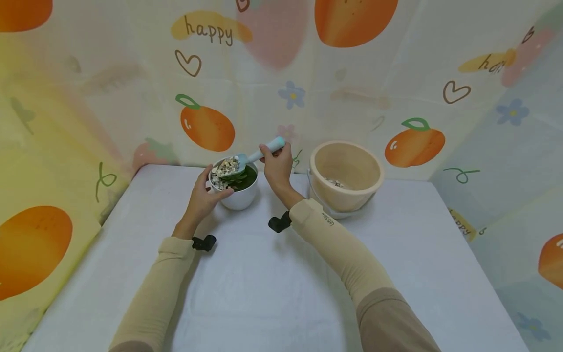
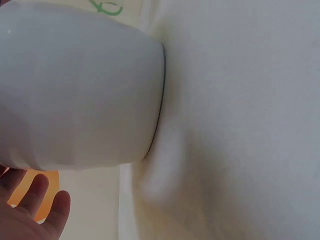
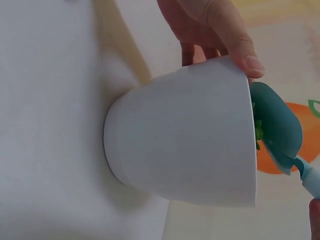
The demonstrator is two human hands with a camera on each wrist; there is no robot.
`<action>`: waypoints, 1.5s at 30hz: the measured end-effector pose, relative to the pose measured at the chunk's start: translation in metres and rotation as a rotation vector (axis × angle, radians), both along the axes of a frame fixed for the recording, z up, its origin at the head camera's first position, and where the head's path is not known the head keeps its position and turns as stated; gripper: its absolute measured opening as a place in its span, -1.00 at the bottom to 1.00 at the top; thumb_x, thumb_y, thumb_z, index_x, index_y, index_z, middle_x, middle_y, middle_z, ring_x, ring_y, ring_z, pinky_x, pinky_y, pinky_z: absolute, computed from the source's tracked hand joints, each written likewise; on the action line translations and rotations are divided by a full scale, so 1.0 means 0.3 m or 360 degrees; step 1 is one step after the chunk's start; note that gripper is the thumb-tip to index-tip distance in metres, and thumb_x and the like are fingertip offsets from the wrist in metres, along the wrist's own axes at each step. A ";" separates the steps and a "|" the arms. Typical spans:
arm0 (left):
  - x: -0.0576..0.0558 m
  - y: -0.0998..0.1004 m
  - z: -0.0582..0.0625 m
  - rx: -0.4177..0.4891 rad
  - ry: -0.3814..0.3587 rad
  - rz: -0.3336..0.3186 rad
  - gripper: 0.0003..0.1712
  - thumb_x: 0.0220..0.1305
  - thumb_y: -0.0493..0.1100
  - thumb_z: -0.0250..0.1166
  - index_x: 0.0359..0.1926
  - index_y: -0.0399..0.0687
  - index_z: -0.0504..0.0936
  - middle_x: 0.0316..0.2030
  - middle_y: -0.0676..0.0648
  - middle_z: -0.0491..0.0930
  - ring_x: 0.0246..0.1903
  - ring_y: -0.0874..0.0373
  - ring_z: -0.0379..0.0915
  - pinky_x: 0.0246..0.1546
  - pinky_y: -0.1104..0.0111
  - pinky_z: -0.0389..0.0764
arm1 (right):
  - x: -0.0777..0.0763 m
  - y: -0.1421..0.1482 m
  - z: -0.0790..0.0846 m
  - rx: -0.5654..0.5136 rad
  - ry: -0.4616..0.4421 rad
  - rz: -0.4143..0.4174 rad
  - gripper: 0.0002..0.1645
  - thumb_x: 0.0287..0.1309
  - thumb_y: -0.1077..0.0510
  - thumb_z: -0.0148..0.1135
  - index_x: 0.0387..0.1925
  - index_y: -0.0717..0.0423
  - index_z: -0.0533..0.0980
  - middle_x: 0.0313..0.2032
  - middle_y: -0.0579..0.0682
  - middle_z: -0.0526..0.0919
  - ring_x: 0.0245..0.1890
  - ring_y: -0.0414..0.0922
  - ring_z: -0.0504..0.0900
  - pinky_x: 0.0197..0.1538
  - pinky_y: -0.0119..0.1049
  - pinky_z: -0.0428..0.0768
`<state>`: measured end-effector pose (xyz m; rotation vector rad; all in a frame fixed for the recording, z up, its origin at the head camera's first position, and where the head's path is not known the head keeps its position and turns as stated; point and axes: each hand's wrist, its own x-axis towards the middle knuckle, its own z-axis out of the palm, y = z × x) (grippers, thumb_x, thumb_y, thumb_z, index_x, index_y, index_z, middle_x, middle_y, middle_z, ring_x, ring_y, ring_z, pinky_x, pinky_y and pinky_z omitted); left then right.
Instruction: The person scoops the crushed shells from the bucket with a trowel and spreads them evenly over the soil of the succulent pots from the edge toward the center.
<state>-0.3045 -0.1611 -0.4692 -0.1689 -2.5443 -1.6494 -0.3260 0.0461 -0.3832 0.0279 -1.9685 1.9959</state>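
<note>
A white plant pot [image 1: 239, 200] stands on the table, with a small green leafy plant [image 1: 237, 181] and dark soil inside. My left hand [image 1: 204, 199] grips the pot's left side, thumb near the front rim; the right wrist view shows that thumb on the rim. In my right hand [image 1: 278, 168] is the handle of a light-blue hand scoop [image 3: 282, 122], pinched above the pot's right edge. Its blade tilts over the pot opening, close above the leaves. Pale mixed pebbles [image 1: 228, 166] lie on the blade, and more show at the pot's left inner side.
To the right of the pot stands a beige bucket [image 1: 352, 164] with a wire handle hanging at its front. A few pebbles [image 1: 335, 183] show at its bottom. White cloth [image 1: 264, 283] covers the table, and a fruit-printed curtain [image 1: 264, 117] hangs along the back edge.
</note>
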 end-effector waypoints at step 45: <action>-0.004 0.007 0.001 -0.0050 -0.0010 0.0028 0.24 0.06 0.10 0.48 0.54 -0.10 -0.12 0.51 -0.21 -0.04 0.49 -0.12 -0.09 0.43 -0.10 0.10 | 0.014 0.004 -0.001 -0.0011 0.0083 0.0101 -0.67 0.26 0.18 0.25 -0.10 0.36 0.41 -0.22 0.21 0.60 -0.10 0.12 0.69 -0.09 -0.29 0.70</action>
